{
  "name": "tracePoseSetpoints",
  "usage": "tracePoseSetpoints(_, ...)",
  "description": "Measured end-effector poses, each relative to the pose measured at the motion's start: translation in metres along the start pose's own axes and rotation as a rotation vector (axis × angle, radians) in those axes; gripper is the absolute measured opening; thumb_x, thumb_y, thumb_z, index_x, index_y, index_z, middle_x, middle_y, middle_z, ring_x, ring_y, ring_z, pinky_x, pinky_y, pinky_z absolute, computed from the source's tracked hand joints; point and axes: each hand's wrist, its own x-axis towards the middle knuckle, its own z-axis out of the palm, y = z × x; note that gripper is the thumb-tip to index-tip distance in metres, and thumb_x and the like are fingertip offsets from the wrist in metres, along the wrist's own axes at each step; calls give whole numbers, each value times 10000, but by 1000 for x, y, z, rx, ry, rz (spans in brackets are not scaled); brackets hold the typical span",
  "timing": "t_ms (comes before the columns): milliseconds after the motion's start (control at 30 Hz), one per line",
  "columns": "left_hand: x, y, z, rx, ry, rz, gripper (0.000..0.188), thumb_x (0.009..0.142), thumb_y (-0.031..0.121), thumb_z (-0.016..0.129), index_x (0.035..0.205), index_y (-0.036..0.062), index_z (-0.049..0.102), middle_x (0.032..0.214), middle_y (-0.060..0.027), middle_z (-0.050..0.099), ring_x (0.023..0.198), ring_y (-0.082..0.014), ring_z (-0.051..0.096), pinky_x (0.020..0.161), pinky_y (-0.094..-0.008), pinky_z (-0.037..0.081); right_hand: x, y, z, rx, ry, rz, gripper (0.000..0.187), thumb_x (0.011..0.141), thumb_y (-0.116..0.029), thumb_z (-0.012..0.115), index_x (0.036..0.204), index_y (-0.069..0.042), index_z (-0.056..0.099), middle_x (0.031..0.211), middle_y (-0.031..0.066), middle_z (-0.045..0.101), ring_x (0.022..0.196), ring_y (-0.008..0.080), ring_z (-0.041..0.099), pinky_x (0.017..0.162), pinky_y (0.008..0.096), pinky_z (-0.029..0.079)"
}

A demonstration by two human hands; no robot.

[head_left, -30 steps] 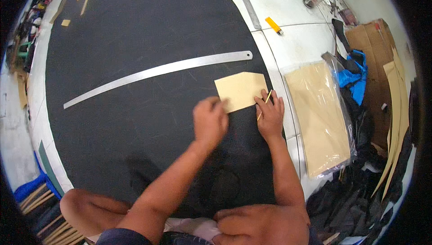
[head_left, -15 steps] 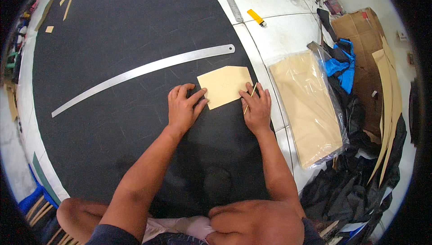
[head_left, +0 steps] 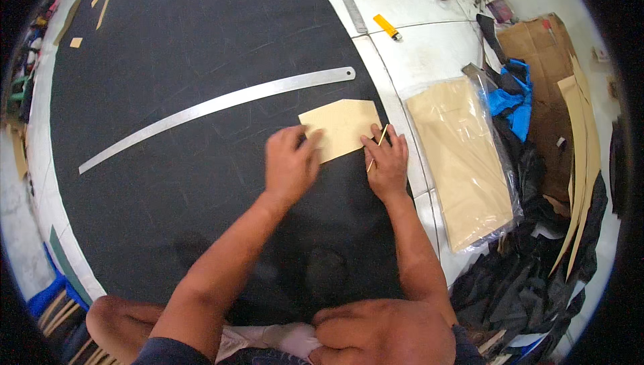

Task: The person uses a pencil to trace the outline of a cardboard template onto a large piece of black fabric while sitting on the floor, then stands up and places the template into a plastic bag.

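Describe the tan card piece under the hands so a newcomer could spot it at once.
On the big black cloth, just below the right end of the long curved metal ruler, lies a flat tan five-sided card. Left hand and right hand press on it; the other tan pieces lie off the cloth.

Around you on the tabletop

Your long curved metal ruler lies across the black cloth; a yellow cutter sits on the white tabletop, with a bagged tan sheet and blue cloth to your right.
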Motion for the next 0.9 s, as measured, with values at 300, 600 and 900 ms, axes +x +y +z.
tracePoseSetpoints(300, 0, 81, 47, 44, -320, -83, 723, 790, 216, 629, 1388, -145, 443, 1478, -317, 411, 1399, -467, 394, 1183, -526, 320, 1, 2, -1, -53, -38, -10, 289, 942, -186, 627, 1225, -177, 684, 1418, 82, 593, 1381, 402, 445, 1150, 616, 293)
tracePoseSetpoints(600, -8, 90, 52, 188, -375, -92, 779, 868, 326, 564, 1468, -131, 368, 1513, -331, 368, 1443, -494, 315, 1220, -548, 231, 44, -17, -44, 613, -61, 150, 329, 1068, -191, 451, 1221, 31, 640, 1185, 181, 652, 1096, 298, 627, 974, 385, 472)
tracePoseSetpoints(900, -15, 83, 73, 6, -504, -74, 672, 998, 394, 468, 1534, 3, 359, 1581, -249, 347, 1482, -418, 290, 1215, -588, 184, 70, -55, -36, 527, -561, -232, 166, 955, -140, 610, 1035, -34, 711, 1007, 140, 712, 978, 327, 671, 899, 415, 507)
